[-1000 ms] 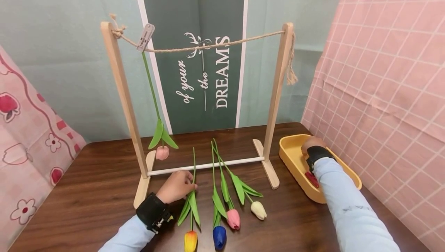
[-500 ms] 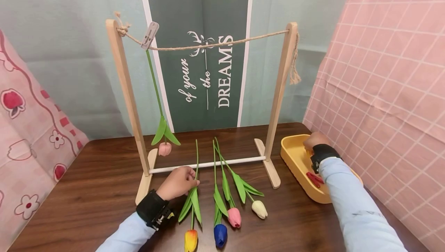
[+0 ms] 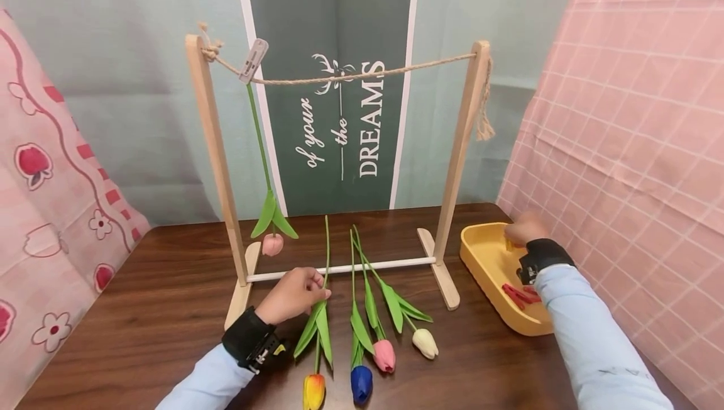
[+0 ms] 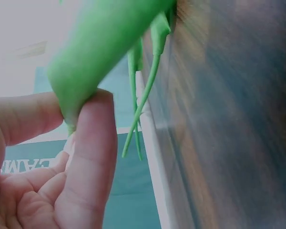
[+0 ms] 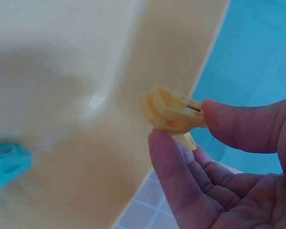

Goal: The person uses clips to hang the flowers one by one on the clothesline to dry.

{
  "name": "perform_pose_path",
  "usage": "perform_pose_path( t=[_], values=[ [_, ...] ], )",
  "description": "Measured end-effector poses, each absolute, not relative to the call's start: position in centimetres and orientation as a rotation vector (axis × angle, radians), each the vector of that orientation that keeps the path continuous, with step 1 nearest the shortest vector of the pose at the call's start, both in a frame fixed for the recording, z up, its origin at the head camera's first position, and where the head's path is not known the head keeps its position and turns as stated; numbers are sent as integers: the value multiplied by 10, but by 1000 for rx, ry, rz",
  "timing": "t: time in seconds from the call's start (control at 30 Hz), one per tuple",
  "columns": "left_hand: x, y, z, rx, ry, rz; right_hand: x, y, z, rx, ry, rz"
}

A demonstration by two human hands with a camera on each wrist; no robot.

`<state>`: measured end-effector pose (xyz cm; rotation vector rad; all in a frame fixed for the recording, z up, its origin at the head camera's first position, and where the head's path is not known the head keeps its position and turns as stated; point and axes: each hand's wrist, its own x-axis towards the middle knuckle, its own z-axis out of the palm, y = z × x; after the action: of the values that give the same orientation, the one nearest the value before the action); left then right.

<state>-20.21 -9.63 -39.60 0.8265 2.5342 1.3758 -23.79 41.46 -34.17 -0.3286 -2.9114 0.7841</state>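
Observation:
My left hand [image 3: 294,295] pinches the stem of a yellow-orange tulip [image 3: 313,391] between thumb and finger, just above its leaves. In the left wrist view a green leaf [image 4: 100,47] fills the space over the fingers. At the yellow bin [image 3: 481,271], my right hand [image 3: 526,227] pinches a yellow clothespin [image 5: 174,112] between thumb and fingers. Blue [image 3: 361,385], pink [image 3: 384,356] and white [image 3: 425,343] tulips lie on the table to the right of the left hand.
A wooden frame [image 3: 460,146] carries a rope [image 3: 351,75]. From it a pale pink tulip [image 3: 273,244] hangs head down by a grey clothespin [image 3: 253,61]. Red clothespins [image 3: 517,295] lie in the bin, and a turquoise one [image 5: 9,167] shows in the right wrist view.
My right hand has risen out of the bin's inside towards its far right rim, with the yellow clothespin. The tulip's stem end is lifted slightly in my left hand. The head view has shifted.

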Motion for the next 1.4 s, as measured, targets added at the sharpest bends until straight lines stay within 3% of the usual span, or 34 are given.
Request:
perform_pose_path(
  t=[1.4],
  values=[
    [-181,-93,-357,1056,2805,1605,-200,344,-263,-236,-2277,829]
  ],
)
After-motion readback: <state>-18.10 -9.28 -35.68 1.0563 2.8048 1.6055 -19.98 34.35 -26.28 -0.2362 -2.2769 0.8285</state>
